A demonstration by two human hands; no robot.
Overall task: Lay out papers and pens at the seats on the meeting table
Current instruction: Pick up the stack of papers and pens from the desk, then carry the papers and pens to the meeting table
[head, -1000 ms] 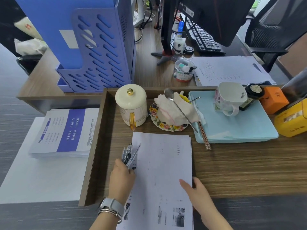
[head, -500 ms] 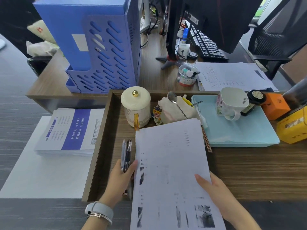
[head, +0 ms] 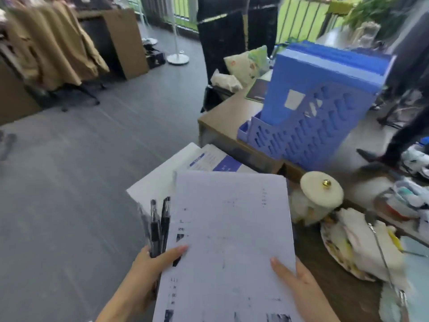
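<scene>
Grey floor (head: 81, 182) beside wooden desk (head: 222, 117); hands hold papers (head: 232, 240).

Left hand (head: 148, 263) grips pens (head: 159, 226) and papers (head: 229, 240); right hand (head: 299, 284) supports the papers' right edge.

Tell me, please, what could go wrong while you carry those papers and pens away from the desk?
The left hand grips the pens and pinches the papers at once, so a pen might slip out. The right hand only holds the stack's edge, so sheets could slide. The lidded cream jar sits close beside the papers and could get knocked.
</scene>
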